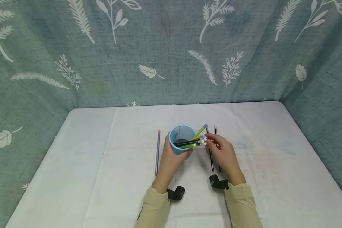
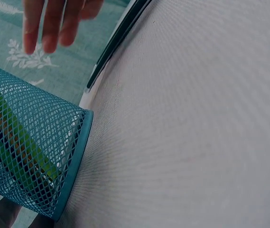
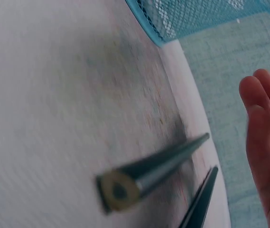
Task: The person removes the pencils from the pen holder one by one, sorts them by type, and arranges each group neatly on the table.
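Note:
My left hand [image 1: 171, 161] grips a light blue mesh pen cup [image 1: 177, 133], tilted so its mouth leans right. Inside, several pencils [image 1: 187, 142], black, green and yellow, lean toward the right rim with their ends sticking out. My right hand [image 1: 225, 153] is at those ends, fingertips close to them. Whether it touches one is hard to tell. In the right wrist view, its thumb and fingers [image 3: 258, 95] look fairly straight, with no pencil visible between them. The left wrist view shows the pencils through the mesh wall [image 2: 54, 114].
On the white-covered table [image 1: 125, 177], a purple pencil [image 1: 157, 152] lies left of the cup. Two black pencils lie under and beside the right hand, one nearer the cup [image 1: 211, 160] and one farther right [image 1: 219, 168]. A patterned green curtain [image 1: 171, 85] surrounds the table's back and sides.

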The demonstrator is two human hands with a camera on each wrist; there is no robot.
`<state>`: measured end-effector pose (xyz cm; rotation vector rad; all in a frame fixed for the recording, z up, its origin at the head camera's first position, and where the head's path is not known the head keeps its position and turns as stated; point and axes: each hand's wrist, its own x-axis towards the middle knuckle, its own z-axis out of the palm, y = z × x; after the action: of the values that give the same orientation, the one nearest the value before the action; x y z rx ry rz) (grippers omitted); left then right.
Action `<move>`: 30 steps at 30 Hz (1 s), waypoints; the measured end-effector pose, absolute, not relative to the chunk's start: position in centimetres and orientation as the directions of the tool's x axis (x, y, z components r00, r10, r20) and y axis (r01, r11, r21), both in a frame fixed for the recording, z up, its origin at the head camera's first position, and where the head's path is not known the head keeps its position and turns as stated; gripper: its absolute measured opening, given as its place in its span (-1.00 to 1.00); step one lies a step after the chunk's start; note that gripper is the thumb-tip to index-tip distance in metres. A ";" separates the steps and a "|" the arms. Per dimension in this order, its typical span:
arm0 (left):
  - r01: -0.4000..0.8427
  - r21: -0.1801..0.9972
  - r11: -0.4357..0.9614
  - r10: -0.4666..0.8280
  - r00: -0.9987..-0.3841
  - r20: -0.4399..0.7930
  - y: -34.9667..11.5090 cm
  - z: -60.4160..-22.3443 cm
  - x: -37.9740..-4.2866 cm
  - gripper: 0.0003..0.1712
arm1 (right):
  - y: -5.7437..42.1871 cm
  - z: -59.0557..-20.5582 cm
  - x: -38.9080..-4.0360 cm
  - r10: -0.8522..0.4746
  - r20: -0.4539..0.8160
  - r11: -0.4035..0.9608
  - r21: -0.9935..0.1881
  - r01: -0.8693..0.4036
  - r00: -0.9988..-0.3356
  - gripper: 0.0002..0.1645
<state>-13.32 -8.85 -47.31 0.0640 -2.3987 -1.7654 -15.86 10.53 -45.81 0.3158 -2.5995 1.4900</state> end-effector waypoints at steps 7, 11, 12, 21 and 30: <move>0.076 0.954 0.292 -0.123 -0.986 0.116 -8.9 -47.2 -13.3 0.06 | 9.8 -45.4 -15.7 -0.246 0.285 0.398 -0.842 -0.365 -0.926 -0.54; 0.063 0.958 0.279 -0.120 -0.988 0.100 -8.9 -47.1 -13.2 0.06 | 9.3 -45.6 -15.8 -0.290 0.284 0.358 -0.853 -0.379 -0.914 -0.44; 0.059 0.959 0.277 -0.117 -0.989 0.094 -8.9 -47.2 -13.3 0.06 | 9.1 -45.5 -15.7 -0.298 0.271 0.355 -0.859 -0.369 -0.916 -0.42; 0.084 0.952 0.293 -0.112 -0.986 0.121 -8.7 -47.1 -13.2 0.07 | 7.8 -42.2 -14.0 -0.323 0.150 0.302 -0.920 -0.252 -0.935 -0.32; 0.094 0.943 0.319 -0.101 -0.986 0.132 -8.9 -47.3 -13.4 0.03 | 7.0 -42.6 -14.0 -0.337 0.171 0.212 -0.945 -0.251 -0.926 -0.20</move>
<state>-13.37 -8.89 -47.26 0.0061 -2.4117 -1.7412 -13.98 7.04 -42.57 0.6078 -2.5002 1.9248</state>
